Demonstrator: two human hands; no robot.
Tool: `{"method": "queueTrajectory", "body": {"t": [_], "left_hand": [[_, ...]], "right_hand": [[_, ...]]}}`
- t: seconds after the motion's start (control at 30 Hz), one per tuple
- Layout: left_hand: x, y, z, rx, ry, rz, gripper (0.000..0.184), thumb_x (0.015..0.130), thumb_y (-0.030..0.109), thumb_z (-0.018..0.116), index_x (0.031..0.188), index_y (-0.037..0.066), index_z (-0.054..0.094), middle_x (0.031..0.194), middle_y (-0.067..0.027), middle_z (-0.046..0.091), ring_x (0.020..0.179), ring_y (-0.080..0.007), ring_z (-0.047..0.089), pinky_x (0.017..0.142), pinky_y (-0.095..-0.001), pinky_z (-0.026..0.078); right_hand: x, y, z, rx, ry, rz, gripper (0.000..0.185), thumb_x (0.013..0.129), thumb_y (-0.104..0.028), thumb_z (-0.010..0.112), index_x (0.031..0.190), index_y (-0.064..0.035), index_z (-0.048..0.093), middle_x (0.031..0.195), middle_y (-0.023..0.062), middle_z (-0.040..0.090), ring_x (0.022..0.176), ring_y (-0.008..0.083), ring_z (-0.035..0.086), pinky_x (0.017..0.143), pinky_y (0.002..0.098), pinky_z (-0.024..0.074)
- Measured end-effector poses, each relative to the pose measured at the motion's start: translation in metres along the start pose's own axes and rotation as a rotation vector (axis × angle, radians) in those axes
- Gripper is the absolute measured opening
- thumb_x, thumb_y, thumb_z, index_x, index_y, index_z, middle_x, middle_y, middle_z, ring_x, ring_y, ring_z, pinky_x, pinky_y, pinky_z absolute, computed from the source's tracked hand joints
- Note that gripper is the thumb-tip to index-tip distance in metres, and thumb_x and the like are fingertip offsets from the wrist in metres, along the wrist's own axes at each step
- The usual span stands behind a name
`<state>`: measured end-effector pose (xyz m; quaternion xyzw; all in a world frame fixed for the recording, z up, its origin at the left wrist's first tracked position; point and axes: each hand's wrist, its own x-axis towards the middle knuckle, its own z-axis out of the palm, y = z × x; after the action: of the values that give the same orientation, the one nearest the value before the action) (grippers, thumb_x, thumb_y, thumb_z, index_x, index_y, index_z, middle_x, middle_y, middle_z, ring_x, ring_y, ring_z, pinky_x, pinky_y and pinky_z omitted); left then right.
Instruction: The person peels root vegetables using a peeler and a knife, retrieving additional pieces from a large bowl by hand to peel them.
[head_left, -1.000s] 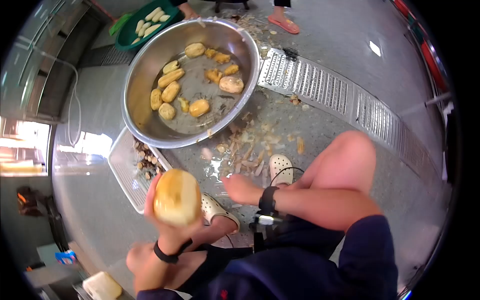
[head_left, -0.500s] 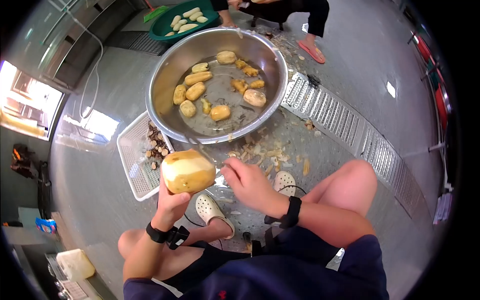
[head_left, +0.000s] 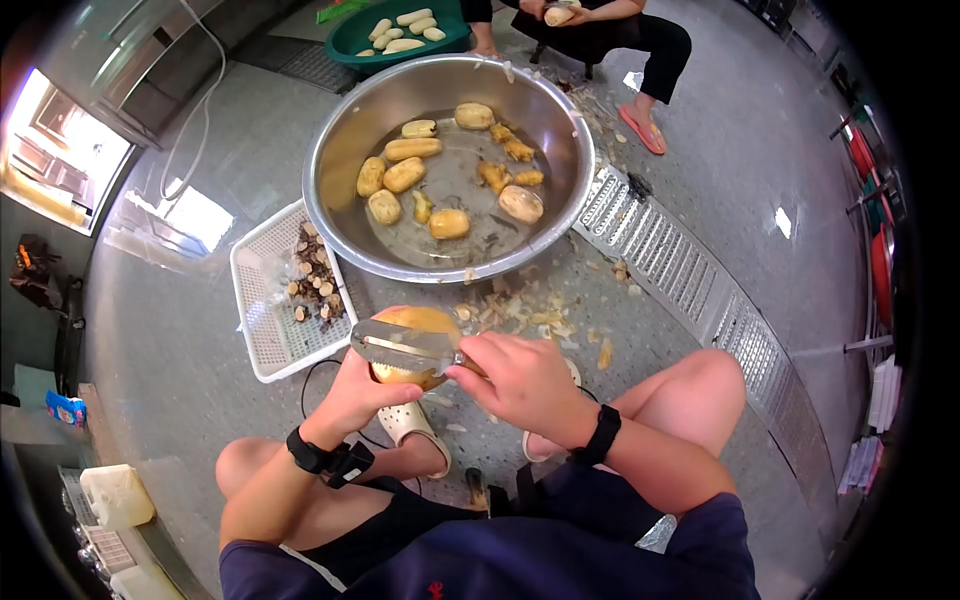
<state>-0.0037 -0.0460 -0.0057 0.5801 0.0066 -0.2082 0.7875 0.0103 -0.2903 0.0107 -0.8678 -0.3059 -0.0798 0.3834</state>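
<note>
My left hand [head_left: 365, 388] is closed around a thick, partly peeled lotus root [head_left: 420, 318], held up in front of my knees. My right hand [head_left: 520, 385] grips the handle of a metal peeler [head_left: 400, 343]. Its broad blade, with a slot and a toothed edge, lies across the lotus root and covers much of it. Beyond my hands stands a large steel basin [head_left: 450, 272] with shallow water, several unpeeled lotus roots [head_left: 404, 175] and knobbly pieces of ginger [head_left: 494, 177].
A white plastic basket [head_left: 262, 345] with dark-skinned cut ends stands left of the basin. Peelings [head_left: 525, 315] litter the wet floor. A metal drain grate [head_left: 690, 255] runs along the right. Behind the basin are a green tub [head_left: 345, 45] of pale lotus roots and a seated person [head_left: 600, 25] holding one.
The peeler has come over the lotus root from its right side, and my right hand has moved closer to my left. The view has shifted slightly.
</note>
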Motion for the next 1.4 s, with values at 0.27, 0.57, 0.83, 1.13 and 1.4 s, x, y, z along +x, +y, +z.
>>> {"method": "queueTrajectory", "body": {"t": [0.27,0.57,0.83,1.13,1.4], "left_hand": [[0.003,-0.024,-0.001,0.181,0.161,0.06,0.096,0.069,0.007,0.089,0.149,0.0,0.037,0.134,-0.0097,0.058,0.124,-0.0192,0.058,0.106,-0.0348,0.048],[-0.005,-0.045,0.006,0.34,0.293,-0.036,0.086,0.072,0.01,0.087,0.145,-0.002,0.042,0.124,-0.011,0.062,0.113,-0.0174,0.062,0.097,-0.0319,0.052],[-0.008,-0.055,0.015,0.451,0.358,-0.081,0.077,0.073,0.013,0.086,0.139,0.0,0.048,0.119,-0.0104,0.065,0.107,-0.0181,0.065,0.093,-0.033,0.054],[-0.019,-0.036,0.042,0.568,0.117,-0.019,0.098,0.07,0.016,0.089,0.152,0.003,0.035,0.132,-0.0149,0.061,0.123,-0.0229,0.061,0.105,-0.0353,0.049],[-0.008,-0.002,-0.005,-0.232,0.075,0.025,0.106,0.07,-0.002,0.084,0.158,0.009,0.026,0.149,-0.0115,0.047,0.137,-0.0257,0.051,0.114,-0.0415,0.044]], "right_hand": [[-0.024,0.008,0.039,0.245,-0.009,0.284,0.023,0.101,-0.027,0.064,0.102,-0.0038,0.063,0.083,0.0173,0.067,0.074,0.0407,0.066,0.063,0.0493,0.05],[-0.041,0.009,0.06,0.406,-0.161,0.595,0.03,0.105,-0.031,0.055,0.098,-0.0024,0.061,0.076,0.0228,0.066,0.075,0.047,0.064,0.064,0.0543,0.0477],[-0.052,0.022,0.076,0.481,-0.264,0.686,0.038,0.108,-0.032,0.048,0.1,0.0021,0.062,0.085,0.0285,0.066,0.085,0.0506,0.063,0.073,0.055,0.0481],[-0.074,0.068,0.093,0.483,-0.572,0.985,0.043,0.107,-0.031,0.042,0.097,0.006,0.062,0.086,0.029,0.067,0.085,0.0483,0.066,0.077,0.0537,0.0496],[-0.025,0.032,0.051,0.437,-0.101,0.642,0.032,0.106,-0.029,0.051,0.104,0.0015,0.061,0.083,0.0251,0.066,0.083,0.0462,0.065,0.073,0.0499,0.0505]]}}
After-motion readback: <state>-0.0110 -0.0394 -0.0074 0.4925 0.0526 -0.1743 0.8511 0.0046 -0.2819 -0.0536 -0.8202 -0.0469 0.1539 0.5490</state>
